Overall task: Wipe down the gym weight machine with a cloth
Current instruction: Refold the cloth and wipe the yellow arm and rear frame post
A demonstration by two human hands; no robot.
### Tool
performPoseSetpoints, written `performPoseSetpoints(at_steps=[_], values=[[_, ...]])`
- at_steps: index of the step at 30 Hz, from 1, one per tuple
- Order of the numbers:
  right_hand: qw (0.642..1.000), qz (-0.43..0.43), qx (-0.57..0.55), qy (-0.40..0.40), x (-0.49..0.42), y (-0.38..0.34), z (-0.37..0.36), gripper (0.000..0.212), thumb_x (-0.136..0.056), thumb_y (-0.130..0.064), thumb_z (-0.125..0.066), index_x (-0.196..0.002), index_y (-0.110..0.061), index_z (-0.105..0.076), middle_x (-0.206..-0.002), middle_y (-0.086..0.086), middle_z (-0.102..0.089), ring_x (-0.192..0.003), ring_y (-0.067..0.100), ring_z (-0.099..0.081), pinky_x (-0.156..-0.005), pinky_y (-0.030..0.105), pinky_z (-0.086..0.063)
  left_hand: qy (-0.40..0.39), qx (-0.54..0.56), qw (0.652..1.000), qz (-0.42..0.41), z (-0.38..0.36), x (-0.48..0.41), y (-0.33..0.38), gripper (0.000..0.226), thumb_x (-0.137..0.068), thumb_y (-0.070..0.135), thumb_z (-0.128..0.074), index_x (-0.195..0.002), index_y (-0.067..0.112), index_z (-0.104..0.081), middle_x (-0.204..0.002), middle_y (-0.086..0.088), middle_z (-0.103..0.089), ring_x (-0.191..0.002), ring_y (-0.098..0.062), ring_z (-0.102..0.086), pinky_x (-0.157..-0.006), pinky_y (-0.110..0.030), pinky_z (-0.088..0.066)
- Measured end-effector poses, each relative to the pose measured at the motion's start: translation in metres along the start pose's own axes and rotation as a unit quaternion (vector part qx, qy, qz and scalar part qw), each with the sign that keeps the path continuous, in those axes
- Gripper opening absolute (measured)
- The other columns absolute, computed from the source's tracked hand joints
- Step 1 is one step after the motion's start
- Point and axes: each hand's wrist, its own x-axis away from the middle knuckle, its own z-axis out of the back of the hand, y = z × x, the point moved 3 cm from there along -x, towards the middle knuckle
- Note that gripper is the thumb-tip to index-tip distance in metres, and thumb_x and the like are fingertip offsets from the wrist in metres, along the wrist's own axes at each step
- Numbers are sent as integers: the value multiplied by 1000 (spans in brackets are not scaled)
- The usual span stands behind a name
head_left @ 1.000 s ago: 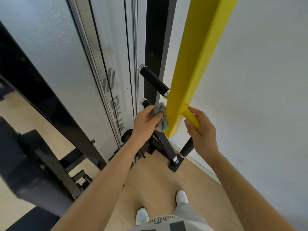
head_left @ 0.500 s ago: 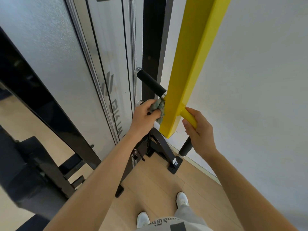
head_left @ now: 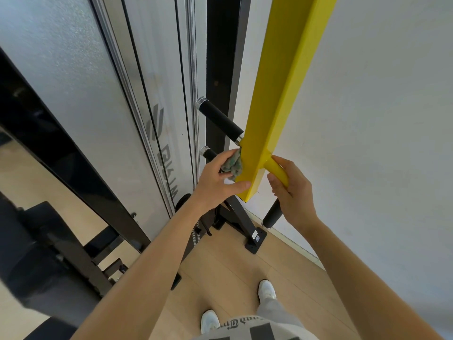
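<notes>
One cloth [head_left: 232,165] in the left hand [head_left: 215,179]

glossy yellow beam [head_left: 277,114] (painted metal), fuzzy cloth [head_left: 232,164]

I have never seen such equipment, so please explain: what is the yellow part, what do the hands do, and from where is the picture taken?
The picture comes from a camera on the person's head, looking down, so their arms and white shoes on the wooden floor show. The yellow beam belongs to the gym weight machine; a black handle sticks out of it. The left hand holds a crumpled grey-green cloth and presses it against the beam's lower end. The right hand curls its fingers round a short yellow bar on the other side, probably to steady it.
</notes>
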Motion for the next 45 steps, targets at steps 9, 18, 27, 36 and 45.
performPoseSetpoints(at_steps=[9,18,27,36,45], values=[[1000,-4,-3,2,1,-1,0,45,-99,-38,-50,-138,-15,-53,-118,-2,-65,-94,12,-60,-83,30,-56,-14,-51,998,26,-13,9,-30,94,-71,37,-86,-151,22,-40,-144,3,-52,-131,-18,-55,-104,-47,-52],[999,-21,-26,-16,4,-4,2,40,-100,-34,-53,-137,-18,-53,-114,-6,-64,-90,3,-59,-81,17,-51,64,-29,996,-52,-13,18,13,69,-81,17,-84,-141,15,-50,-134,-5,-58,-123,-16,-60,-94,-23,-55],[998,25,-25,-57,14,-22,30,57,-90,-38,-70,-142,-28,-49,-132,-11,-44,-122,8,-45,-98,21,-42,112,61,992,-12,-33,74,45,36,-95,4,-64,-126,23,-63,-115,4,-72,-112,-9,-67,-91,-20,-53],[967,229,-74,-89,9,-36,60,20,-83,-1,-75,-103,-7,-75,-109,5,-69,-101,19,-66,-83,27,-56,164,155,974,2,-83,72,80,36,-87,7,-69,-121,11,-61,-101,-4,-76,-94,-25,-75,-74,-34,-63],[969,-11,-244,-20,-78,14,101,22,-87,6,-68,-97,-14,-71,-92,-1,-71,-86,14,-70,-74,33,-62,417,-4,908,24,-100,65,86,32,-89,11,-75,-117,23,-65,-114,13,-68,-105,-10,-66,-83,-27,-59]])
